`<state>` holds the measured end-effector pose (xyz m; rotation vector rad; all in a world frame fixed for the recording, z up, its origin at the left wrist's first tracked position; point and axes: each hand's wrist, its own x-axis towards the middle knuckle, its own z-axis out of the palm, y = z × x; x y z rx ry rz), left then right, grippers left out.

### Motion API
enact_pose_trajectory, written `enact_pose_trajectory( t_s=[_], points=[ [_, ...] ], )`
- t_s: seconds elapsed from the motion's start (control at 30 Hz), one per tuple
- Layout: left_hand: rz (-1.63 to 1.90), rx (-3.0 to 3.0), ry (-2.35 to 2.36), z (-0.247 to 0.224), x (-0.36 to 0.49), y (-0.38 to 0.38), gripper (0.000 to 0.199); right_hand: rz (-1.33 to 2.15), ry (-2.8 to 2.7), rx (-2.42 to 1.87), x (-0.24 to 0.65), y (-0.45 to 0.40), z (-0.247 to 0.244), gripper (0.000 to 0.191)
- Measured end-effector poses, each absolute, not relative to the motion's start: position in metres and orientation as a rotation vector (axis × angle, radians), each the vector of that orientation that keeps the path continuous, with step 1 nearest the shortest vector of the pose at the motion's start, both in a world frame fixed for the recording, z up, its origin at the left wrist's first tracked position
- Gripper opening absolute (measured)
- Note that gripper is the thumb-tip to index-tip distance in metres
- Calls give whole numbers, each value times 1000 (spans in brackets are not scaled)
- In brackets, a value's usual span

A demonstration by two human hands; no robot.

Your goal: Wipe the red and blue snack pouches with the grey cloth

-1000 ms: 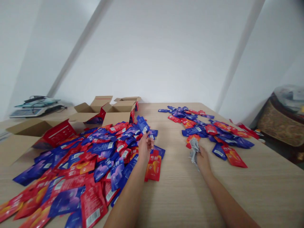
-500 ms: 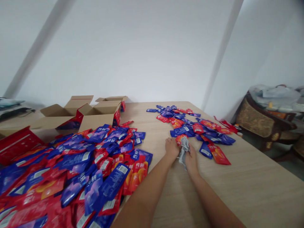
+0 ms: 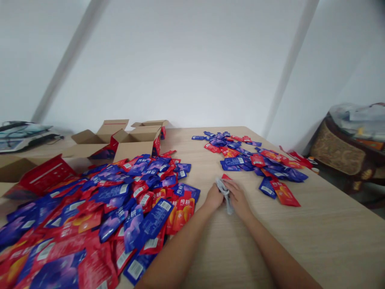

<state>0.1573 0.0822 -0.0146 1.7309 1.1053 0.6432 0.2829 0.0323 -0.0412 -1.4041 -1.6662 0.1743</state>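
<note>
A crumpled grey cloth [image 3: 224,188] is bunched between my two hands, low over the table, its loose end hanging toward me. My left hand [image 3: 213,197] is closed at the left side of a red pouch [image 3: 226,176], of which just a corner shows above the fingers. From the right, my right hand [image 3: 237,196] is closed with the cloth against that pouch, its fingers bent over the top. Most of the pouch is hidden by the hands and cloth. Just beyond lies a loose group of blue and red pouches [image 3: 233,162].
A large heap of blue and red pouches [image 3: 120,212] spreads over the left of the table [image 3: 331,237]. Open cardboard boxes [image 3: 135,149] stand behind it, with a red-flapped box [image 3: 48,176] at far left. A patterned chair [image 3: 337,150] with bags is at right.
Both hands have drawn closer together around the cloth and pouch. The right fingers now cover most of the pouch's front, which showed before. The view has shifted slightly left.
</note>
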Motion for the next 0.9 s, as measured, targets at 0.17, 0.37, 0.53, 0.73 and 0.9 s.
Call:
enact_pose_trajectory(
  t_s=[0.17, 0.37, 0.53, 0.73, 0.9],
  points=[
    [567, 1544, 1028, -17, 122, 60, 21, 223, -1981, -1500, 258, 27, -39, 55],
    [572, 1338, 978, -21, 102, 44, 34, 49, -1788, -1940, 277, 30, -34, 52],
    [690, 1304, 907, -21, 96, 38, 58, 211, -1448, -1640, 298, 31, -44, 47],
    [718, 1488, 983, -17, 95, 40, 56, 559, -808, -1365, 303, 20, -36, 46],
    [852, 1704, 927, -12, 89, 43, 53, 500, -840, -1356, 303, 19, -32, 48]
  ],
)
